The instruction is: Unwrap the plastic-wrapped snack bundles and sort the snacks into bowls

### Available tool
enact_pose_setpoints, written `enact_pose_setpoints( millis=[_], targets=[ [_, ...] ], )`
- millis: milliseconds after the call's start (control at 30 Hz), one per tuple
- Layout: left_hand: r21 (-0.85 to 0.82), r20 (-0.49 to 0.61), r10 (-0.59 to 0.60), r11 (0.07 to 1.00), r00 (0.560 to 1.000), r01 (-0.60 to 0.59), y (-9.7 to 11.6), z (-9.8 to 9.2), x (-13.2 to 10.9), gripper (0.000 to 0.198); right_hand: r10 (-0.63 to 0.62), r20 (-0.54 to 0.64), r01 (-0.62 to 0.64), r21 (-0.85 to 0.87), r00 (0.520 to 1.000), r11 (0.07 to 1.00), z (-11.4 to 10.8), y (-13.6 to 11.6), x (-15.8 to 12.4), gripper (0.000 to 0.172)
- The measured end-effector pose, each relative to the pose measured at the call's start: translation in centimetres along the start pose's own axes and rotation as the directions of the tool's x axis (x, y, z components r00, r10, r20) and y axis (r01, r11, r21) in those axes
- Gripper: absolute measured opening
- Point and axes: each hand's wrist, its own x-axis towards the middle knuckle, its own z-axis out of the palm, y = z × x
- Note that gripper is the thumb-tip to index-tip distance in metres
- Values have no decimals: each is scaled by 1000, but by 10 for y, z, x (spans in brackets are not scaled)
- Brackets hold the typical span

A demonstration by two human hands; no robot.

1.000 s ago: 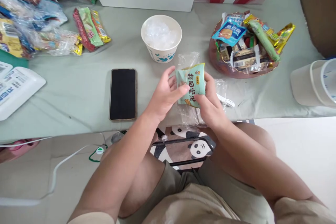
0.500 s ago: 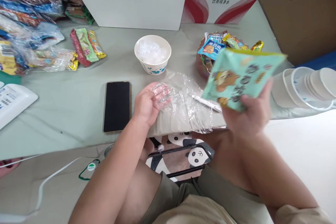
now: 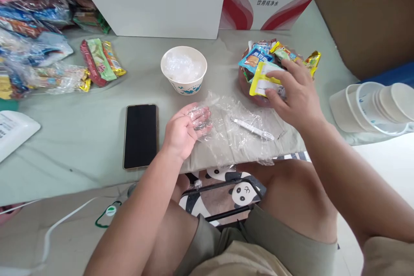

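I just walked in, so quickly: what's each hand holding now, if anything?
Left hand: loosely curled at clear plastic; grip unclear.
Right hand: fingers at yellow-edged packet; grip unclear.

Homelike room suggested: cloth-covered desk (image 3: 90, 138) strewn with snack packets (image 3: 100, 60), smartphone (image 3: 141, 136); floor (image 3: 71, 220) tiled.

pale floor (image 3: 76, 248) — grey-green cloth-covered table (image 3: 90, 133)

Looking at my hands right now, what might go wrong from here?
The yellow-edged packet under your right hand could slide off, since the snack bowl below it looks heaped. Also, if your left hand pulls the clear plastic film, it might drag along the slim white tool lying where the film spreads, near the table's front edge.
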Motion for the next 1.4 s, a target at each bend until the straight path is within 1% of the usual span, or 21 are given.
enact_pose_setpoints(
  millis=[100, 200, 367, 500, 567, 633, 700, 733, 800, 867, 933, 1000, 1033, 1100, 1133, 1167, 1200, 1267, 1300, 1333, 1400],
  targets=[
    [13, -4, 2, 1000, 1000, -2, 0, -2, -1, 63, -43, 20, 43, 21, 999, 999, 2, 13, 13, 36],
    [25, -12, 3, 1000, 1000, -3, 1, -3, -3, 65, -34, 21, 34, 6, 999, 999, 2, 21, 21, 40],
    [27, -11, 12, 1000, 1000, -12, 2, -5, -2, 66, 31, 87, -20, -119, 996, 993, 0, 16, 22, 48],
    [21, -5, 7, 1000, 1000, -7, 2, -4, -1, 65, 69, 163, -46, -142, 984, 989, -9, 7, 18, 41],
    [22, 0, 7, 1000, 1000, -7, 2, -4, -1, 66, 61, 115, -41, -168, 991, 985, -20, -1, 15, 38],
    [25, 9, 10, 1000, 1000, -11, 4, -4, -2, 64, 3, -27, -8, -199, 1000, 980, -32, -15, 12, 37],
    [33, 43, 21, 999, 999, -22, 5, -4, -4, 57, -94, -135, 72, -158, 986, 985, -40, -35, 9, 35],
    [39, 67, 28, 999, 997, -31, 6, -4, -4, 52, -149, -144, 136, -94, 978, 986, -41, -47, 7, 36],
    [58, 116, 41, 997, 992, -48, 8, -5, -6, 40, -270, -73, 276, 85, 960, 957, -34, -69, 0, 45],
    [82, 131, 49, 995, 990, -60, 9, -5, -7, 29, -389, 19, 375, 220, 921, 900, -17, -86, -11, 58],
    [100, 86, 77, 991, 993, -85, 10, -7, -6, 22, -429, 113, 398, 226, 896, 889, 1, -97, -26, 45],
    [109, 8, 138, 984, 990, -139, 11, -10, -4, 20, -400, 238, 367, 172, 885, 914, 14, -101, -43, 24],
    [116, -28, 170, 979, 985, -165, 12, -12, -3, 20, -385, 325, 350, 163, 864, 923, 16, -102, -50, 21],
    [140, -78, 209, 970, 975, -196, 15, -15, -1, 22, -389, 512, 321, 220, 765, 921, 14, -104, -58, 17],
    [157, -91, 211, 968, 973, -195, 17, -17, -1, 23, -409, 577, 299, 281, 706, 912, 10, -104, -59, 15],
    [175, -90, 203, 967, 975, -185, 19, -18, 0, 24, -422, 602, 265, 336, 678, 904, 6, -105, -56, 15],
    [191, -78, 190, 966, 979, -172, 21, -20, 0, 25, -414, 574, 229, 368, 707, 901, 2, -106, -51, 14],
    [225, -24, 148, 964, 989, -139, 23, -21, 0, 28, -310, 382, 178, 342, 871, 923, 1, -105, -38, 16],
    [246, 15, 119, 962, 993, -119, 24, -21, -1, 30, -245, 260, 163, 302, 934, 939, 4, -105, -30, 24],
    [268, 57, 85, 959, 995, -97, 25, -22, -2, 31, -204, 166, 156, 264, 965, 952, 9, -104, -24, 37],
    [324, 138, -7, 945, 990, -38, 25, -23, -3, 34, -213, 133, 175, 252, 968, 952, 24, -103, -15, 66]
  ],
)
